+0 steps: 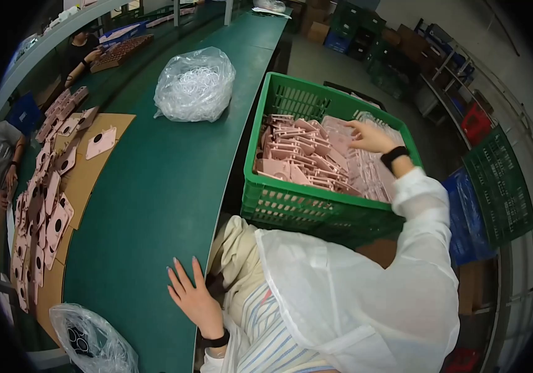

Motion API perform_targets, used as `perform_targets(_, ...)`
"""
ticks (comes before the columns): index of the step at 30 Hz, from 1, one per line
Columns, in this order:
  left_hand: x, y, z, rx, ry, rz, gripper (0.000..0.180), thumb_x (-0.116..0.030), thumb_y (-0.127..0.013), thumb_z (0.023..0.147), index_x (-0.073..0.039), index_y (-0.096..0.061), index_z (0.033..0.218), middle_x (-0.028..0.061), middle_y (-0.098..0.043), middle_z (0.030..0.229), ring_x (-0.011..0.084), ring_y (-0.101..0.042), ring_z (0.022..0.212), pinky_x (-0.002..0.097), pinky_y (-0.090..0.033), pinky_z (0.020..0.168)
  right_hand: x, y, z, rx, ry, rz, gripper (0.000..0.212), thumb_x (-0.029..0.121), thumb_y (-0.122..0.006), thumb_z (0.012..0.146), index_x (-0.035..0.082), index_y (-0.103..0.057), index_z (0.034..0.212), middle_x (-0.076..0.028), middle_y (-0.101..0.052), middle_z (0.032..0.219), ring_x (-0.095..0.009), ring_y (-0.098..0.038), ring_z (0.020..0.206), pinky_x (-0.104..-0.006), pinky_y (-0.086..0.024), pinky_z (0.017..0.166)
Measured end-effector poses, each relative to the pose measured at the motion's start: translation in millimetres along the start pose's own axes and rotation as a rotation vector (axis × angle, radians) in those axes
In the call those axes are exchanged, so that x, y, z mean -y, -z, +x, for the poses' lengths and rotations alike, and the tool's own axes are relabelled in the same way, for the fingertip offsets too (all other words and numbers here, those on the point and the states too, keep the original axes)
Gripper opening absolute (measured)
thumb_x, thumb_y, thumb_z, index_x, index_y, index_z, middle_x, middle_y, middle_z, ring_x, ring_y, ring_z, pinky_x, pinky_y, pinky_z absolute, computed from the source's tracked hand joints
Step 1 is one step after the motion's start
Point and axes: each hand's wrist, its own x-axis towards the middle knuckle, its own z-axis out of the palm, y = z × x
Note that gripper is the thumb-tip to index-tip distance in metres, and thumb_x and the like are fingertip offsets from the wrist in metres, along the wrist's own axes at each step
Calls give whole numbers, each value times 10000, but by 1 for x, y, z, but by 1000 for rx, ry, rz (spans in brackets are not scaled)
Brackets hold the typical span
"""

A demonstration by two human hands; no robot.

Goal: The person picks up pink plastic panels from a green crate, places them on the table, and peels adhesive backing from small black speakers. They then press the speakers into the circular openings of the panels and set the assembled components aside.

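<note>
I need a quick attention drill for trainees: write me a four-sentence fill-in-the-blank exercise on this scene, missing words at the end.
1. The left hand rests on a table coloured ____.
2. The right hand reaches into a green crate, over flat plastic parts coloured ____.
3. The band around each of the wearer's wrists is coloured ____.
4. In the picture, the crate stands to the ____ of the table.

Missing words: green; pink; black; right.
</note>
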Motion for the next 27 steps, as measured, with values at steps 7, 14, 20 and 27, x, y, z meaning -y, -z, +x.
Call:
perform_targets(7, -21, 12, 6, 68, 102, 128, 701, 103, -489, 683, -151, -493, 1336, 152, -360, 1468, 388, -338, 1335, 513, -317, 1037, -21, -76, 137, -205, 253, -157, 947, 298, -811, 625, 182, -317, 1425, -287, -192, 1466, -452, -276, 1336, -452, -328, 1072)
perform_targets(14, -48, 12, 15, 92, 199, 203, 734, 101, -477, 661, -138, -469, 1355, 143, -342, 1480, 366, -322, 1350, 501, -280, 1063, -21, -84, 187, -153, 151, -194, 991, 359, -837, 563, 126, -364, 1401, -326, -186, 1446, -470, -217, 1362, -449, -312, 1089)
perform_targets(20, -48, 0, 20, 74, 185, 274, 715, 98, -469, 653, -115, -482, 1335, 147, -377, 1454, 359, -361, 1323, 479, -315, 1034, -31, -100, 182, -460, 421, -74, 803, 374, -821, 550, 22, -561, 1223, -301, -336, 1334, -459, -413, 1219, -444, -389, 1027)
perform_targets(27, -36, -7, 17, 13, 166, 291, 689, 96, -471, 658, -109, -503, 1316, 138, -415, 1424, 351, -403, 1284, 453, -349, 1000, -25, -91, 161, -411, 381, -82, 701, 339, -793, 593, 0, -586, 1169, -273, -382, 1314, -416, -426, 1209, -422, -398, 995)
